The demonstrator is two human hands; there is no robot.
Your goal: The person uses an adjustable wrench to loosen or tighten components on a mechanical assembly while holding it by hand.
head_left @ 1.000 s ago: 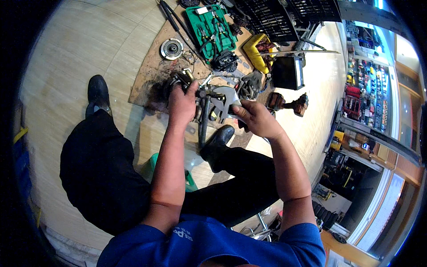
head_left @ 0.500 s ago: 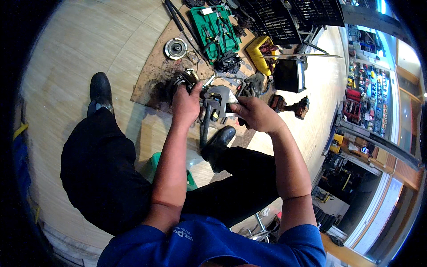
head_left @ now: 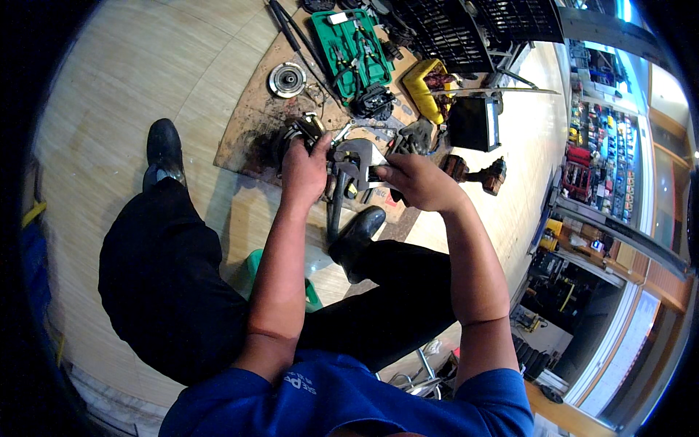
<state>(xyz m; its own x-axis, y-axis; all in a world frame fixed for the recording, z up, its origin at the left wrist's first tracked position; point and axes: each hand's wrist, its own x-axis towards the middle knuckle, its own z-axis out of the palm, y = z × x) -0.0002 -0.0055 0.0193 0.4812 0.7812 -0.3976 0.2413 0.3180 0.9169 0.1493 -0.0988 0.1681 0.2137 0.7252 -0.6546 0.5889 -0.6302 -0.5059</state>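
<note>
My left hand [head_left: 304, 171] is closed round a dark, greasy metal part [head_left: 297, 130], much of it hidden by the fingers. My right hand [head_left: 421, 182] grips a silver adjustable wrench [head_left: 364, 162] near its wide jaw, the thumb pressed by the jaw's base. Its jaw lies just right of my left hand, over a dark bar [head_left: 338, 204] that points down towards my boot. Whether jaw and bar touch, I cannot tell. Both hands are above a stained cardboard sheet [head_left: 244, 135] on the floor.
Beyond my hands lie a round metal disc part [head_left: 287, 79], a green tool tray [head_left: 329, 45] with pliers, a yellow bin [head_left: 418, 91] and dark gloves [head_left: 417, 136]. A cordless drill [head_left: 488, 176] and a black box [head_left: 473, 124] are at right. My boots [head_left: 357, 237] flank the work.
My right hand has shifted very slightly, and the wrench's jaw has turned a little with it. My left hand stays in place on the dark part.
</note>
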